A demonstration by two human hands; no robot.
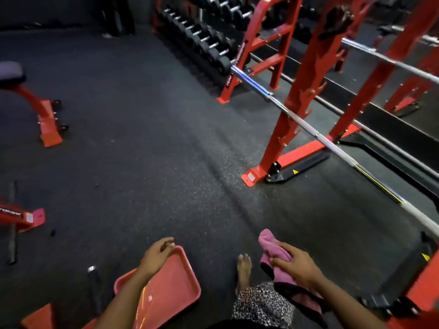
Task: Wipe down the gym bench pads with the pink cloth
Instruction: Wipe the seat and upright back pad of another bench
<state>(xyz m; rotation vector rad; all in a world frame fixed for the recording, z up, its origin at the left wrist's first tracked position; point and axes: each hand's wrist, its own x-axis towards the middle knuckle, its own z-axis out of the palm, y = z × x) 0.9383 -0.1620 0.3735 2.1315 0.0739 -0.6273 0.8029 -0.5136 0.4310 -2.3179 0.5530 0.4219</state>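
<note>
Big red rack (304,91) takes up the right side, bench pad (9,70) way off left. Left hand (156,255) fingers curl at the red tray (175,281) corner, can't tell if gripping. Right hand (294,264) fingers are clamped on the pink cloth (268,241), low above the floor.

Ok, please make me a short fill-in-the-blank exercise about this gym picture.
1. The right hand grips a ____ cloth.
2. The left hand holds a red ____ by its rim.
3. A silver ____ rests on the red rack.
Missing words: pink; tray; barbell.
</note>
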